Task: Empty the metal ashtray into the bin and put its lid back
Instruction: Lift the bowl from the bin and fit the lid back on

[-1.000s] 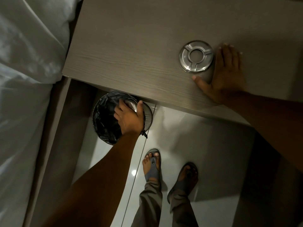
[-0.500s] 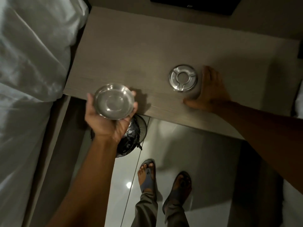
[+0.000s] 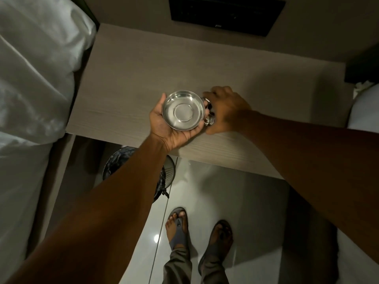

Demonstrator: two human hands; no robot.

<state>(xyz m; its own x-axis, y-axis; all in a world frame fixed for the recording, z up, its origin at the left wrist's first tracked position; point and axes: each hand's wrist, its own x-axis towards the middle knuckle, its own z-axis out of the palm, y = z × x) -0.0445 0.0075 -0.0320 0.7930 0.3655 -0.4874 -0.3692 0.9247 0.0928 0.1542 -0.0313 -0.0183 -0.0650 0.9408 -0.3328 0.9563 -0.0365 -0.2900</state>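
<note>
My left hand cups the shiny metal ashtray bowl from below, open side up, above the wooden table. The bowl looks empty inside. Just right of it, my right hand curls over the ashtray's metal lid, of which only a sliver shows between the fingers and the bowl's rim. The bin, lined with a black bag, stands on the floor under the table's front edge, partly hidden by my left forearm.
A white bed fills the left side. A black panel sits on the wall behind the table. My sandalled feet stand on the glossy tiled floor. Another white bed edge shows at right.
My left hand lifted the bowl from the bin and carried it right, up to the lid. My right hand went from lying flat beside the lid to closing over it.
</note>
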